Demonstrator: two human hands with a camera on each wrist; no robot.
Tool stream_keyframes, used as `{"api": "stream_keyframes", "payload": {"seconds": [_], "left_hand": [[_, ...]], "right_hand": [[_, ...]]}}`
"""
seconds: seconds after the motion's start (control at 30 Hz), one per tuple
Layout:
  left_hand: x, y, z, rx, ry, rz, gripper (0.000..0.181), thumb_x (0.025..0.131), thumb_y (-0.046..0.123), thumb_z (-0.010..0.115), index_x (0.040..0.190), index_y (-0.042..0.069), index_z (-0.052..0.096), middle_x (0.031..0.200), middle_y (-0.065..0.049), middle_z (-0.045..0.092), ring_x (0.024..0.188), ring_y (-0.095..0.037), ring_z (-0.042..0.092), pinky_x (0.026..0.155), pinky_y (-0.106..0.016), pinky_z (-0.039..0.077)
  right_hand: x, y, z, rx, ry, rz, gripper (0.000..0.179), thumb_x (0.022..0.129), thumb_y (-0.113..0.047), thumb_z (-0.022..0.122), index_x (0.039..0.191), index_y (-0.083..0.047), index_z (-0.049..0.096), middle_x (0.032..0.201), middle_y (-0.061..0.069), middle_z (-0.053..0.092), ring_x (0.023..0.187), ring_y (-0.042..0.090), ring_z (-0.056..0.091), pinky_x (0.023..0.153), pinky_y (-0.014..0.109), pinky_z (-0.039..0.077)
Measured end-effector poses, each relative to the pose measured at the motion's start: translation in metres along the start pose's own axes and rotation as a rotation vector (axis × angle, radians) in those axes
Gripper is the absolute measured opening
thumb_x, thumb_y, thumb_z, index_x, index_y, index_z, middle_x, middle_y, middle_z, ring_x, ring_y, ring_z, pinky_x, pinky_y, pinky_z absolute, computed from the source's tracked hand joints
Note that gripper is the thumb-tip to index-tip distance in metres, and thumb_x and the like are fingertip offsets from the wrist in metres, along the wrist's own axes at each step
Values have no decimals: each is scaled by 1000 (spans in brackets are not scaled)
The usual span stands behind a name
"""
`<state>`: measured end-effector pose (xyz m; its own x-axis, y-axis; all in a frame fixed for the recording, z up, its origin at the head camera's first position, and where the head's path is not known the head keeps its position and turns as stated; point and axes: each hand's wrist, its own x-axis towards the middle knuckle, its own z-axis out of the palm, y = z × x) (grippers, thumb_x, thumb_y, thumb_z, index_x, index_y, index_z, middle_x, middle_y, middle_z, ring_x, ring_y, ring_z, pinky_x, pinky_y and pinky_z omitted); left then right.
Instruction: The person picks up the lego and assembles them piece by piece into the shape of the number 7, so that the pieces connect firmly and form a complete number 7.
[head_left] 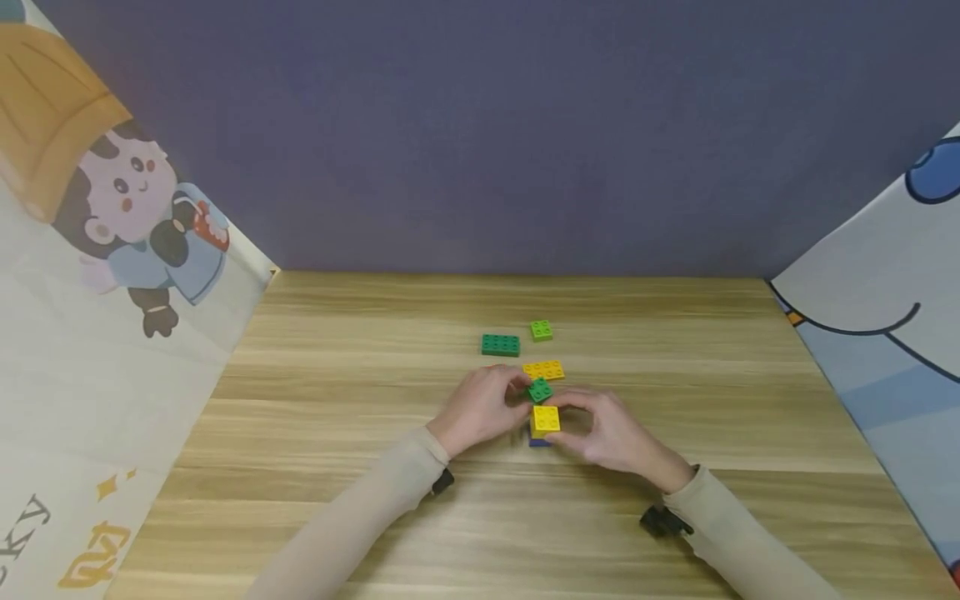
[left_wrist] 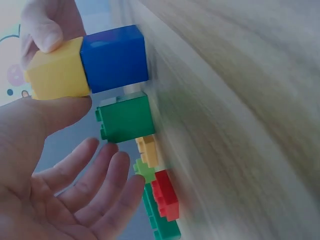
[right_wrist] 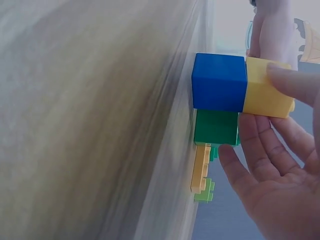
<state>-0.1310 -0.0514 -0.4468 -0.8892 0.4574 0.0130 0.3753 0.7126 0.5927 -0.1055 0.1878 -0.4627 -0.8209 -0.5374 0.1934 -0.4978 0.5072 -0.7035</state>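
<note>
A yellow building brick point(head_left: 545, 421) sits on top of a blue brick point(left_wrist: 115, 59), which stands on the table. My right hand point(head_left: 618, 437) pinches the yellow brick, its thumb along one side. On the other side, my left hand point(head_left: 483, 408) has its thumb at the yellow brick. The left fingers point(left_wrist: 102, 187) are loosely spread beside a green square brick point(head_left: 540, 390). That green brick stands just behind the blue and yellow stack, turned a little. Whether the left fingertips touch it I cannot tell.
Behind the hands lie a flat yellow-orange brick point(head_left: 543, 370), a long dark green brick point(head_left: 500, 345) and a small lime brick point(head_left: 541, 331). A red brick point(left_wrist: 165, 195) shows in the left wrist view. The wooden table point(head_left: 337, 333) meets a dark backdrop point(head_left: 480, 133).
</note>
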Motion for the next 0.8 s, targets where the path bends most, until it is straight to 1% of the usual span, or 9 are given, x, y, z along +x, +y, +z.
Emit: {"api": "stream_keyframes", "payload": {"seconds": [0.13,0.37,0.57,0.73,0.8], "left_hand": [[5,-1,4,13,14,-9,35,95,26,81,126,12,74,122,-4,78,108,-19,73,93,-34,61],[13,-3,9,33,2,-23,38,95,29,82,127,12,74,121,-4,78,108,-18,72,94,-34,60],[14,-4,12,27,-11,-40,40,96,30,81,131,12,73,119,-4,79,104,-16,73,91,-32,60],[14,-5,12,30,-20,-47,42,96,31,81,132,12,73,116,-3,79,99,-14,72,88,-30,60],[14,-5,11,15,-27,-51,42,96,30,81,133,11,73,117,-4,79,99,-14,72,88,-30,60]], "right_hand": [[0,-1,-1,3,-9,24,38,87,-22,91,122,-18,78,131,2,76,122,27,72,106,53,57],[-1,0,0,-8,0,32,38,86,-22,91,122,-19,78,131,2,77,123,27,72,105,53,58],[-1,2,1,-7,1,28,38,87,-23,91,122,-19,78,131,1,76,122,26,72,105,52,58],[-1,0,1,3,-4,36,39,86,-22,91,122,-19,78,134,3,75,125,29,71,107,53,57],[-1,0,1,3,-4,37,39,86,-22,91,122,-18,78,134,4,75,126,29,71,107,53,56]]}}
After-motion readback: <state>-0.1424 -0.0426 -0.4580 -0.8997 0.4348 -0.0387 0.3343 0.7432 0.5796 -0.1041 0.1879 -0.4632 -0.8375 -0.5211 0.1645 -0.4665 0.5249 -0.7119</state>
